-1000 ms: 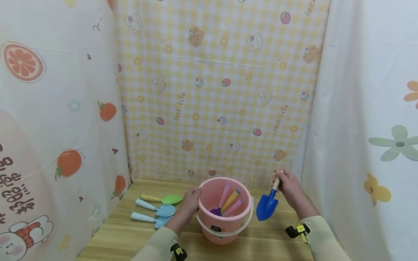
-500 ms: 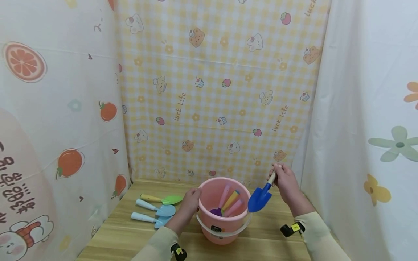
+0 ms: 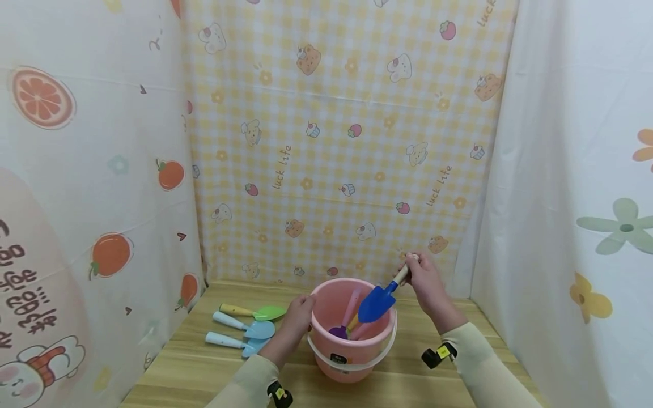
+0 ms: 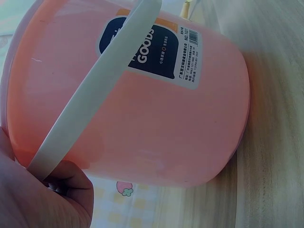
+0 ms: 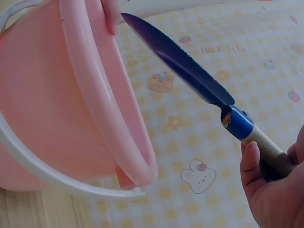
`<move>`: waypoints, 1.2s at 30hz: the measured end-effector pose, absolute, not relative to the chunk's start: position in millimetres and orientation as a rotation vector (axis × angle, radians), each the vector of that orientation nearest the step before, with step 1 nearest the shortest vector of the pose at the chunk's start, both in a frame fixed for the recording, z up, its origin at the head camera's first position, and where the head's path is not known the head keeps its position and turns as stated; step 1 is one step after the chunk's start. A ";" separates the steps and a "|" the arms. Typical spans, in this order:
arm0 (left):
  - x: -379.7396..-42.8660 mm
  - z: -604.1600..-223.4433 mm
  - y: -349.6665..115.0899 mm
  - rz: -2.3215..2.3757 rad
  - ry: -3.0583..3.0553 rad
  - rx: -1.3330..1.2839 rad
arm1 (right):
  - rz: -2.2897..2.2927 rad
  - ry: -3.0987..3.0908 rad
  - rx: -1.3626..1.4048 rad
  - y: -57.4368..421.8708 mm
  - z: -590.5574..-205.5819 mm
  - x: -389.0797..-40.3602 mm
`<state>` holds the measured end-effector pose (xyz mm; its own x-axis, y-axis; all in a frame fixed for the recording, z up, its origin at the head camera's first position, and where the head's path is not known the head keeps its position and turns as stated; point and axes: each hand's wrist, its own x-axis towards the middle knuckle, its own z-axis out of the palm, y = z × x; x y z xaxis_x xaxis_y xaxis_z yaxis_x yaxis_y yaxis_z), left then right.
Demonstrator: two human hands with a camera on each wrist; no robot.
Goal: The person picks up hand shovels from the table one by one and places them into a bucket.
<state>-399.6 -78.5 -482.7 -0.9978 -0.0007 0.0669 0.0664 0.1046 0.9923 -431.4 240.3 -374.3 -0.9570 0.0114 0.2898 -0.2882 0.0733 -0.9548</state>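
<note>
My left hand (image 3: 297, 317) grips the left rim of a pink bucket (image 3: 343, 362) standing on the wooden table. In the left wrist view its fingers (image 4: 71, 185) curl at the rim beside the white bucket handle (image 4: 95, 90). My right hand (image 3: 425, 286) holds a small blue trowel (image 3: 376, 304) by its wooden handle (image 5: 270, 149). The trowel's blade hangs over the bucket's opening, tip pointing down and left. Inside the bucket lie several toy-like tools: a purple one with a pink handle (image 3: 351, 306), plus yellow and pink handles partly hidden by the blade.
Left of the bucket lie a green trowel (image 3: 268, 313) with a yellow handle and two light blue trowels (image 3: 260, 329), the lower one partly behind my left arm. Patterned cloth (image 3: 326, 170) encloses the table (image 3: 189, 362) at the back and both sides.
My right hand has moved left and slightly up with the blue trowel, from beside the bucket to above its opening. The left hand and the bucket have stayed in place.
</note>
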 end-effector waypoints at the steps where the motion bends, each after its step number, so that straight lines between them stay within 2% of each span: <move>1: -399.9 -483.1 -78.6 -2.073 -2.299 -0.062 | 1.974 -2.142 0.286 237.5 -374.7 -432.7; 16: -400.0 -482.4 -77.2 -2.069 -2.299 -0.055 | 1.861 -2.459 0.435 200.6 -375.3 -456.0; 29: -401.1 -486.0 -77.2 -2.066 -2.310 -0.032 | 1.724 -2.638 0.854 179.9 -376.3 -460.6; 36: -402.1 -484.9 -77.6 -2.071 -2.309 -0.035 | 1.721 -2.701 0.972 170.8 -379.1 -466.3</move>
